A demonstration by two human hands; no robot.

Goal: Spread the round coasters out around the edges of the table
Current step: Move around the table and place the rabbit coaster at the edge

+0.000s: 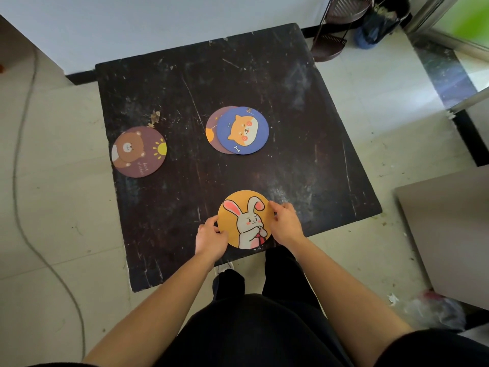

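An orange coaster with a white rabbit (pixel 244 218) lies at the near edge of the dark square table (pixel 304 115). My left hand (pixel 210 238) grips its left rim and my right hand (pixel 284 223) grips its right rim. Near the table's middle a blue coaster with an orange dog (pixel 243 130) lies on top of a brown coaster (pixel 211 128), which shows only at its left side. A brown coaster with a bear and a sun (pixel 139 151) rests at the left edge of the table.
A grey cable (pixel 19 144) snakes over the tiled floor at left. A dark wire rack (pixel 336 30) stands past the far right corner, beside a white wall. A grey surface (pixel 449 234) stands at right.
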